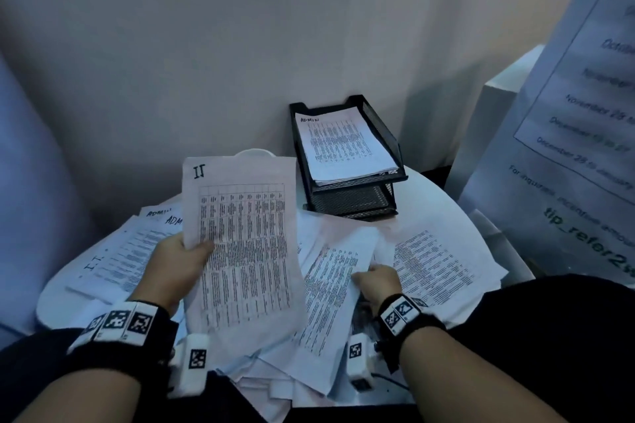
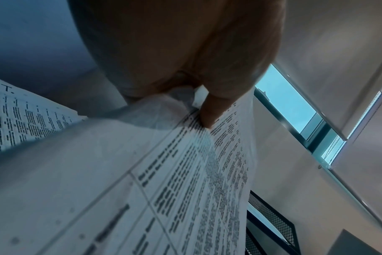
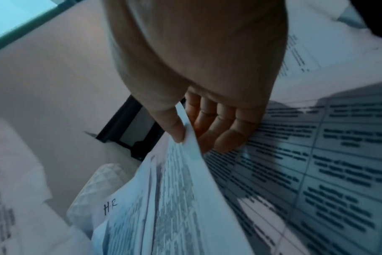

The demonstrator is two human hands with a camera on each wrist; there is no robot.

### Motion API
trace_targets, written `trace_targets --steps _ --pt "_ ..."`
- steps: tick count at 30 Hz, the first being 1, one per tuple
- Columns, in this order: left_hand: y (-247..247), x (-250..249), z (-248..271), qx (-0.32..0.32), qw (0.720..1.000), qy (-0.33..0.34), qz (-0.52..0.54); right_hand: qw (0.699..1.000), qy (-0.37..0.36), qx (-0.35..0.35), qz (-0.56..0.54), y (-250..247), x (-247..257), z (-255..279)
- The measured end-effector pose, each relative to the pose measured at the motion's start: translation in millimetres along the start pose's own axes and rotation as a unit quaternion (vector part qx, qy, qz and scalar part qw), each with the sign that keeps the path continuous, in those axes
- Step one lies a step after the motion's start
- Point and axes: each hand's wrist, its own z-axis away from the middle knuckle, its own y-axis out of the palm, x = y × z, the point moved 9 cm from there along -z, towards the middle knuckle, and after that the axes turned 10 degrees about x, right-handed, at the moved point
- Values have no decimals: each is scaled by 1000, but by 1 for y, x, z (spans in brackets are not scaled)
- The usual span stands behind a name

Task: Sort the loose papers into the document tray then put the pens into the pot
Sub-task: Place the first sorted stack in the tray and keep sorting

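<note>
White round surface (image 1: 443, 213) carries loose papers (image 1: 429, 261) and a black tray (image 1: 347, 151) by the wall. My left hand (image 1: 178, 261) grips a sheet (image 1: 240, 233) marked "IT"; right hand (image 1: 378, 282) pinches a sheet edge (image 3: 192, 146) in the pile.

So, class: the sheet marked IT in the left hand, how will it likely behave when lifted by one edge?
Probably floppy: the IT sheet already bows where the left hand pinches its edge. Likely very light, since a thumb and fingers alone hold it up. It may slip or crease, being thin paper.
</note>
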Motion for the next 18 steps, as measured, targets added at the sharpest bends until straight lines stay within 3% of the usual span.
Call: trace_targets --steps 4,8,10,14,18 --pt "-4 2 -4 -9 1000 -17 -10 992 -108 -54 21 -19 56 25" --pt "-4 -6 -9 -28 998 -21 -43 970 -223 11 99 -39 129 66" --pt "-1 -14 -9 -25 997 -13 -65 963 -252 38 86 -52 153 81" --pt "14 -31 2 5 994 29 -102 961 -263 48 -71 -79 167 83" --pt "33 -38 13 70 995 62 -43 959 -195 46 -198 -78 141 69"
